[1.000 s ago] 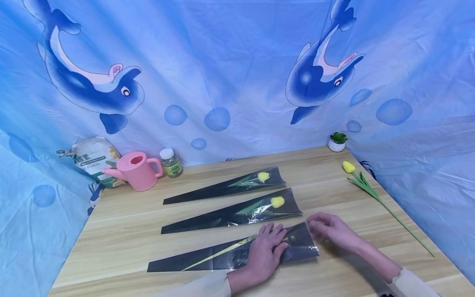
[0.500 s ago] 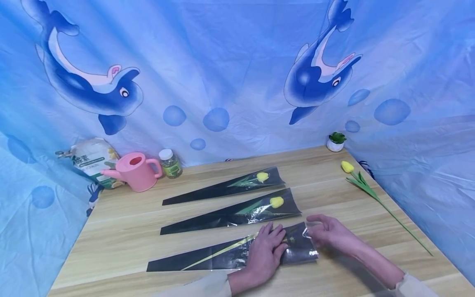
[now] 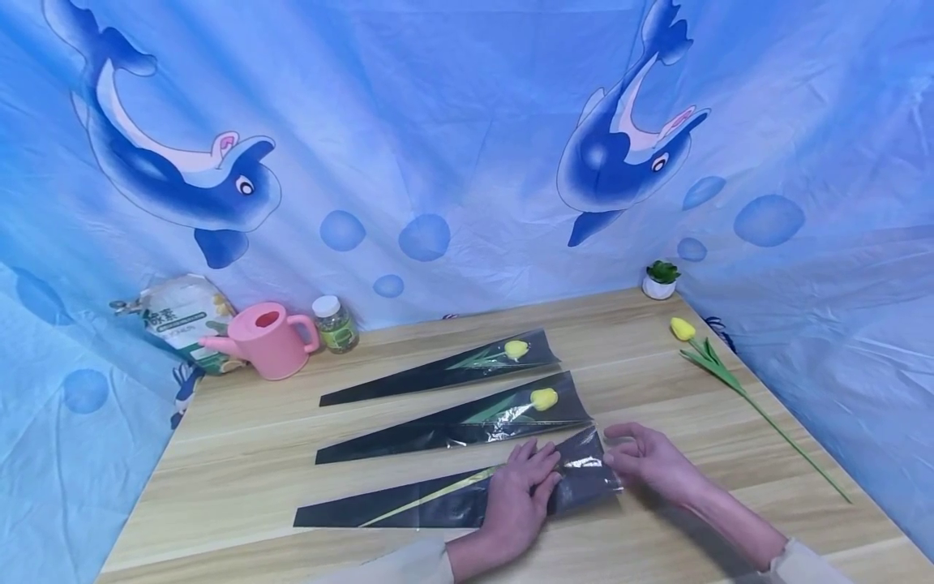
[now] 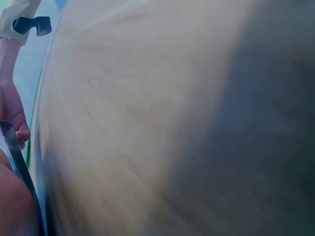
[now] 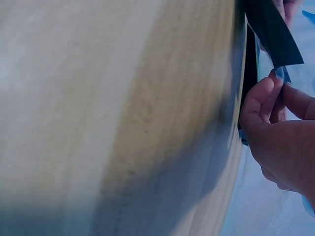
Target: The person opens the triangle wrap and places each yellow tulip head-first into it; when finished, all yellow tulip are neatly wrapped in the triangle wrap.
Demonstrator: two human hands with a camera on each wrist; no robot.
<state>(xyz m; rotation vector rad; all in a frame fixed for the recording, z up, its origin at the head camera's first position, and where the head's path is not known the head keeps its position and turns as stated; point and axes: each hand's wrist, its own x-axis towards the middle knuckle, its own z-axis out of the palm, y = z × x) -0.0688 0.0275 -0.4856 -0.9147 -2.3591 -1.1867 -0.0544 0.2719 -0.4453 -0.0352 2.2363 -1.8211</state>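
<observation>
Hands apart: left hand (image 3: 514, 499) presses nearest black sleeve (image 3: 448, 504) to the table (image 3: 212, 470), fingers extended; right hand (image 3: 653, 464) pinches the edge of its wide end. Beyond, two tulip-filled sleeves (image 3: 445, 427), then pink watering can (image 3: 273, 349) and jar (image 3: 337, 328) at back left.

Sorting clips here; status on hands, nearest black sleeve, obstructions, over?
Left hand resting on nearest black sleeve. Right hand pinching its wide end. No obstruction seen; loose tulip lies apart, to the right.
</observation>
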